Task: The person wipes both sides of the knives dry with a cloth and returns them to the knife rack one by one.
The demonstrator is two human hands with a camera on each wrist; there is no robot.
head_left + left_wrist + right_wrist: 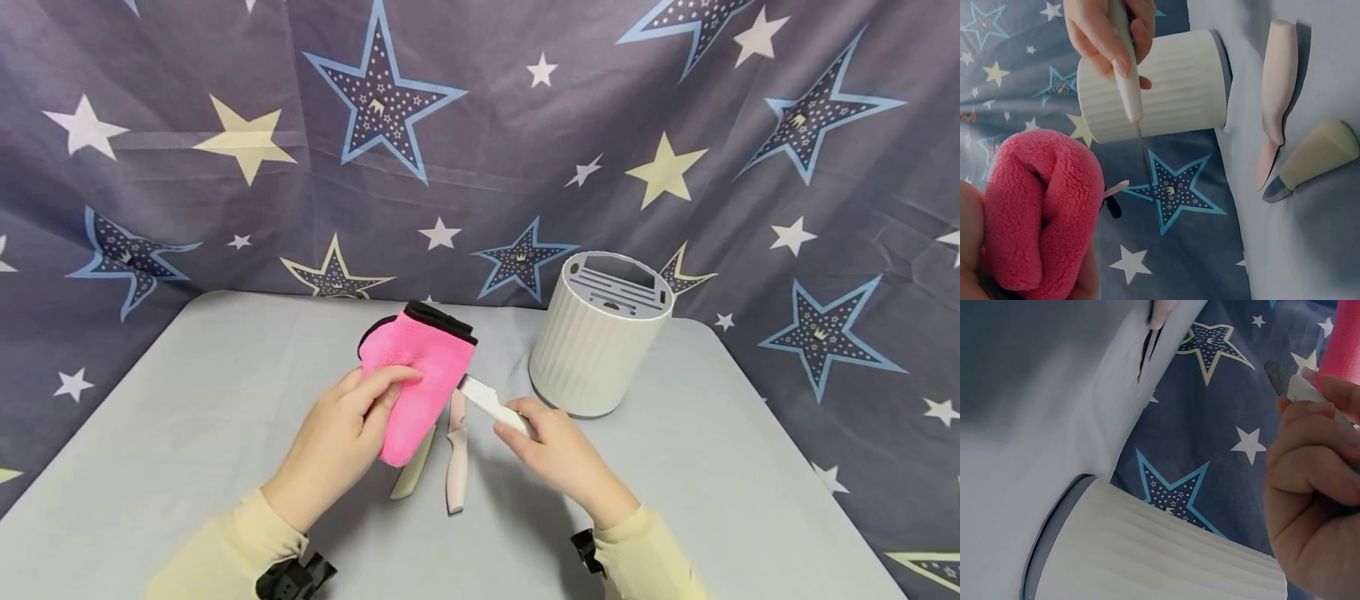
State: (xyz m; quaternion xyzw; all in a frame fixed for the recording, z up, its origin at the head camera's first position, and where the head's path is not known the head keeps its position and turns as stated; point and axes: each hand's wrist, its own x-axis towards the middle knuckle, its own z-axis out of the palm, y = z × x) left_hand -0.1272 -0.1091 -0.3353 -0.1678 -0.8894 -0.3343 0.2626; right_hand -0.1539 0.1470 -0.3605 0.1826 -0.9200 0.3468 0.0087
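The white knife (486, 402) is being held in the air above the middle of the worktop (247, 375), just beside the pink cloth (431, 358). Behind everything, a dark curtain (480, 208) with printed stars is hanging. The worktop, which is wearing a pale grey surface, is reaching back to this curtain. On it, toward the person's right, a ribbed white knife holder (592, 358) is standing upright, and its grey top with slots is showing in the head view. From cream sleeves (236, 542), two bare hands are coming over the worktop. The grip of the left hand (341, 425) is clamping on the pink cloth, which is lying folded between thumb and fingers and is showing a black edge. The grip of the right hand (562, 450) is closing round the handle of the white knife. The blade is pointing toward the cloth, and in the left wrist view a gap is showing between the tip and the cloth. Below, on the worktop, a pale pink knife (457, 467) is lying, and a green-handled knife (412, 467) is resting near it, the cloth partly covering it in the head view. On the wrists, small black devices (296, 577) are sitting.
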